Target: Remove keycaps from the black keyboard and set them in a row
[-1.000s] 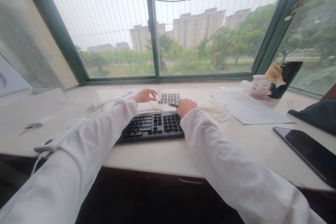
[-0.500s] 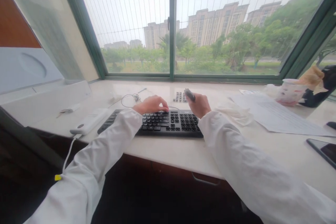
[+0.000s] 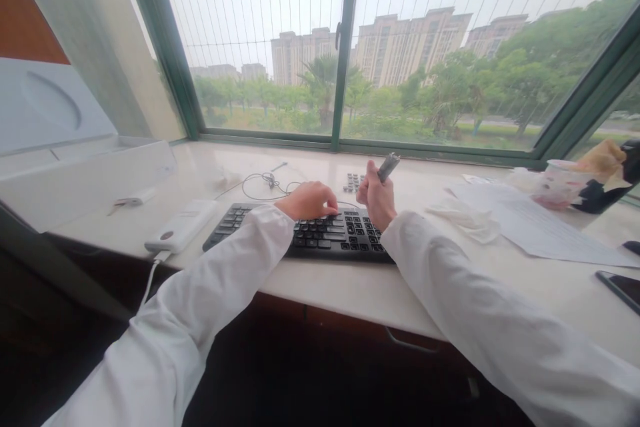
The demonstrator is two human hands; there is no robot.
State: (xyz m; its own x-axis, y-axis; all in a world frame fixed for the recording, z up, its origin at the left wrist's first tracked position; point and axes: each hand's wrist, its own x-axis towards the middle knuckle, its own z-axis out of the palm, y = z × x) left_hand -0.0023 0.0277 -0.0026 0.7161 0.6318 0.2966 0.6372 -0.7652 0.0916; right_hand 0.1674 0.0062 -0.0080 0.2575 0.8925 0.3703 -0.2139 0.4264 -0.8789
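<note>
A black keyboard (image 3: 320, 237) lies on the pale window counter (image 3: 350, 287). My left hand (image 3: 309, 200) rests curled on its upper middle keys, fingertips pinched down on a key. My right hand (image 3: 376, 195) is raised just above the keyboard's right end, closed around a small dark grey tool (image 3: 388, 166) that points up and to the right. Behind the hands, a small group of loose dark keycaps (image 3: 353, 181) sits on the counter.
A white power bank (image 3: 181, 225) with a hanging cable lies left of the keyboard, a thin cable (image 3: 260, 182) behind it. Crumpled tissue (image 3: 465, 220), paper sheets (image 3: 540, 227), a cup (image 3: 555, 181) and a phone (image 3: 623, 288) are at the right. A white box (image 3: 85, 173) stands left.
My left hand came back from the counter onto the keyboard keys. My right hand lifted the dark tool off the keycaps and tilted it upward. The view shifted left.
</note>
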